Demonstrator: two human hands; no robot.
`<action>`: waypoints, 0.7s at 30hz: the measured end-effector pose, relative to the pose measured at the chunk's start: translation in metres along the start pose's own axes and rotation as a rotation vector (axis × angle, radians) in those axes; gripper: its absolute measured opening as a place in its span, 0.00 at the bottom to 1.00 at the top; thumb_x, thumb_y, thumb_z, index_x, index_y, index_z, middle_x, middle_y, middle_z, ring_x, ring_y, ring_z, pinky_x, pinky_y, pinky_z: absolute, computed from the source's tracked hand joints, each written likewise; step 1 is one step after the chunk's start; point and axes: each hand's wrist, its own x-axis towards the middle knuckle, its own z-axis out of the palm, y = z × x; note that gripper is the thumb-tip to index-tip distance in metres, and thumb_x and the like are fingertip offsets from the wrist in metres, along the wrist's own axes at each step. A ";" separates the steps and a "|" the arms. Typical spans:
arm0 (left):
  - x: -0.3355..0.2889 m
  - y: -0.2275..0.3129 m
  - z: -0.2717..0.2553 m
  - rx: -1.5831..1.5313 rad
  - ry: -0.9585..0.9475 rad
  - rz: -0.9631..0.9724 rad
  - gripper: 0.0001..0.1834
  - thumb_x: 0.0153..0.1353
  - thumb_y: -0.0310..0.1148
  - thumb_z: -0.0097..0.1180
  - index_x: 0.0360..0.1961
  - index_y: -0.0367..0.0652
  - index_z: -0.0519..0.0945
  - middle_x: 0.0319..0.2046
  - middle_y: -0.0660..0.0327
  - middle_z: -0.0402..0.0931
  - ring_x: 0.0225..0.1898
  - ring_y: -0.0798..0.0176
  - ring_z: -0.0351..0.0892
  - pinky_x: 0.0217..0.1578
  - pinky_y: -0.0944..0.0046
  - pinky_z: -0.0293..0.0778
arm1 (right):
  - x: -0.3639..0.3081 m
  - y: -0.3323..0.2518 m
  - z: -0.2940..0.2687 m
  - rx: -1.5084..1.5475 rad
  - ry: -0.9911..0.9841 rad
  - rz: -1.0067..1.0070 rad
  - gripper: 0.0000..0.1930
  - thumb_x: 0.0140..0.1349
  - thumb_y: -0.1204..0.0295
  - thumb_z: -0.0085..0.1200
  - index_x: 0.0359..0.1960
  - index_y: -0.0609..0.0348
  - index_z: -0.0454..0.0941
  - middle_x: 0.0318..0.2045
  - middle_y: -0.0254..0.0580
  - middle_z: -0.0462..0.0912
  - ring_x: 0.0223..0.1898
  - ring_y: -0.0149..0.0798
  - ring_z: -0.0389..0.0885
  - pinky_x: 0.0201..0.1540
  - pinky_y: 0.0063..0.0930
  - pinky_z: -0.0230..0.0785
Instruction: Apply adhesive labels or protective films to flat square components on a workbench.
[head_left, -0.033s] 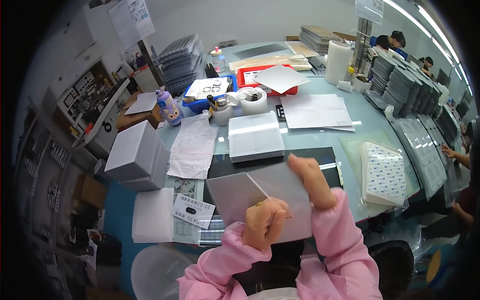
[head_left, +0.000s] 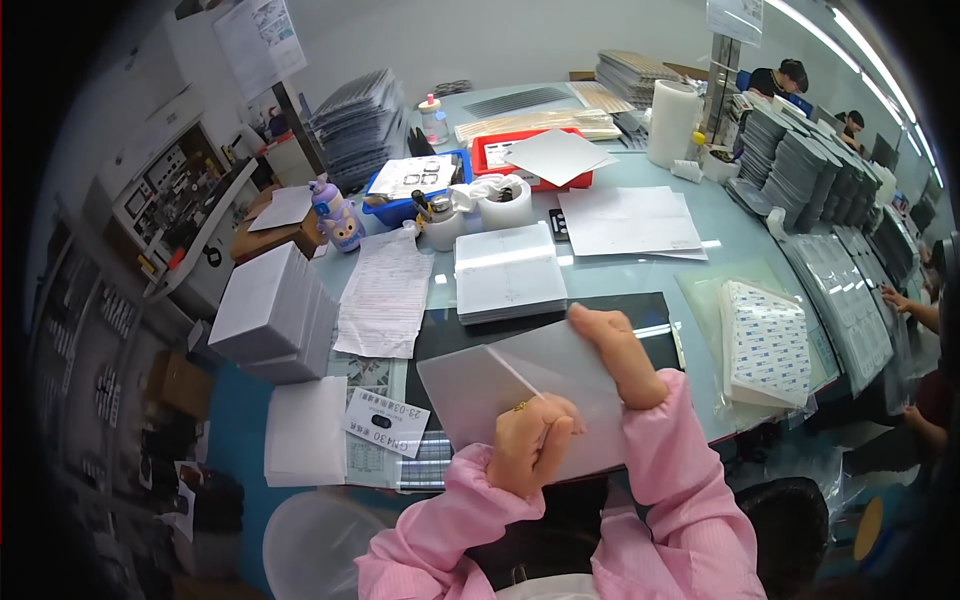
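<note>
The left hand (head_left: 533, 445) (with a ring (head_left: 519, 407)) pinches a pale sheet (head_left: 550, 362), fingers curled. The right hand (head_left: 622, 357) grips its side.

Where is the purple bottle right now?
In the head view, the purple bottle stands at the left edge of the table, between the cardboard box on its left and the blue tray on its right.

Purple bottle (head_left: 340, 222) upright near bench's (head_left: 630, 279) left edge. Blue tray (head_left: 385, 210) just right of it, papers on top. Red tray (head_left: 586, 182) farther back, pale sheet (head_left: 553, 156) slanted across it. Small clear bottle (head_left: 433, 124) toward far edge. White roll (head_left: 672, 122) upright toward right edge. Bin (head_left: 330, 535) below near edge's left end.
</note>
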 end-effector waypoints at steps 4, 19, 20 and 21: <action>-0.005 -0.012 -0.003 0.174 -0.026 0.022 0.09 0.75 0.27 0.51 0.34 0.38 0.75 0.29 0.55 0.81 0.31 0.58 0.81 0.38 0.58 0.78 | 0.029 0.028 0.005 -0.695 0.229 -0.404 0.15 0.73 0.61 0.57 0.34 0.59 0.85 0.26 0.38 0.83 0.25 0.26 0.78 0.31 0.25 0.71; 0.021 0.015 -0.044 1.119 0.027 0.315 0.14 0.53 0.34 0.72 0.41 0.48 0.85 0.54 0.60 0.81 0.63 0.53 0.75 0.59 0.49 0.68 | 0.024 0.020 0.027 -1.631 0.200 -0.747 0.27 0.74 0.56 0.51 0.13 0.50 0.79 0.11 0.38 0.77 0.14 0.45 0.78 0.20 0.39 0.68; 0.026 0.010 -0.045 1.096 0.031 0.386 0.13 0.50 0.33 0.72 0.38 0.49 0.85 0.54 0.61 0.81 0.63 0.53 0.75 0.59 0.50 0.69 | 0.023 0.023 0.029 -1.615 0.227 -0.876 0.27 0.74 0.56 0.52 0.13 0.49 0.79 0.11 0.38 0.77 0.14 0.45 0.78 0.20 0.39 0.68; 0.027 0.007 -0.048 1.086 0.006 0.433 0.13 0.48 0.32 0.72 0.36 0.49 0.86 0.53 0.62 0.82 0.63 0.54 0.76 0.59 0.51 0.70 | 0.025 0.027 0.030 -1.624 0.221 -0.922 0.27 0.74 0.57 0.52 0.13 0.49 0.79 0.11 0.38 0.77 0.14 0.45 0.78 0.20 0.39 0.68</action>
